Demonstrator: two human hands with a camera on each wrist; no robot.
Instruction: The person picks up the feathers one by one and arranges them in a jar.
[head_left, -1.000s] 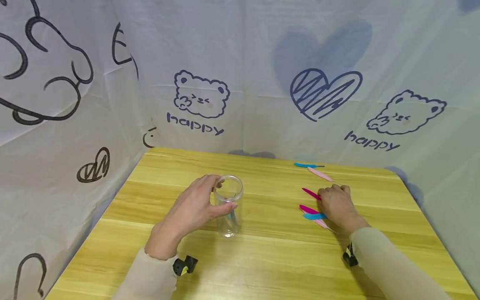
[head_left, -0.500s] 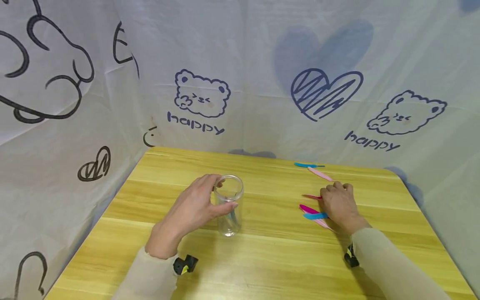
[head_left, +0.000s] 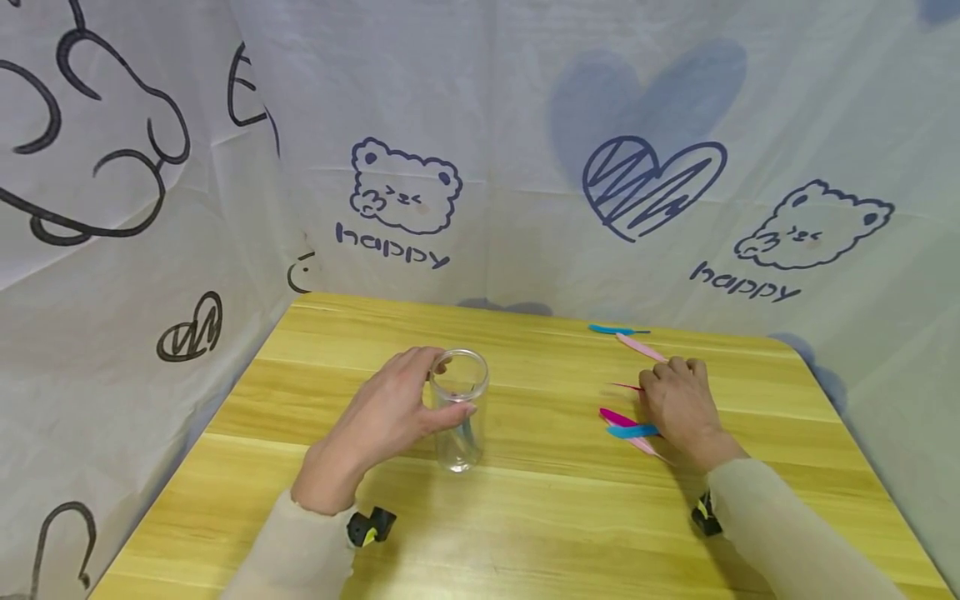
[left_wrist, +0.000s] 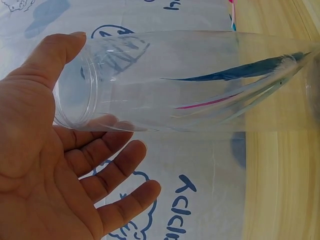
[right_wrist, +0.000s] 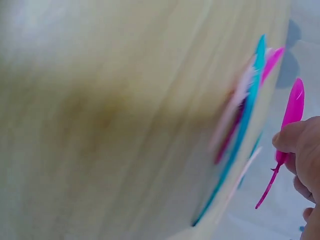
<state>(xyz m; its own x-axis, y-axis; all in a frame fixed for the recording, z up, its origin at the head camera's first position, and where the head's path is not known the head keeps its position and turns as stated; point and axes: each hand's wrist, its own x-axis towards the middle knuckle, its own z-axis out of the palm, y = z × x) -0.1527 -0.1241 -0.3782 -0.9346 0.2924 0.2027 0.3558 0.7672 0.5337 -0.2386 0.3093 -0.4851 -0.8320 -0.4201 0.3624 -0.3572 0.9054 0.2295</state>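
Observation:
A tall clear jar (head_left: 458, 457) stands upright on the table, its open mouth facing up. My left hand (head_left: 378, 421) holds it near the rim between thumb and fingers. Inside, the left wrist view shows a dark blue feather (left_wrist: 230, 71) and a few paler ones, one with a magenta streak (left_wrist: 207, 104). My right hand (head_left: 681, 408) pinches a magenta feather (right_wrist: 294, 106) between thumb and fingers; in the head view only a thin edge of it shows. Just in front lie a magenta feather (head_left: 615, 417), a blue feather (head_left: 628, 432) and a pale pink feather (head_left: 642, 447), overlapping.
Behind the right hand, a blue feather (head_left: 609, 330) and a pale pink feather (head_left: 640, 346) lie by the table's back edge. The wooden table (head_left: 525, 517) meets a white printed curtain (head_left: 510, 158) at the back and sides.
My right hand has shifted slightly back, and the magenta feather in it has turned from showing its flat side to nearly edge-on. The left hand and jar stay put.

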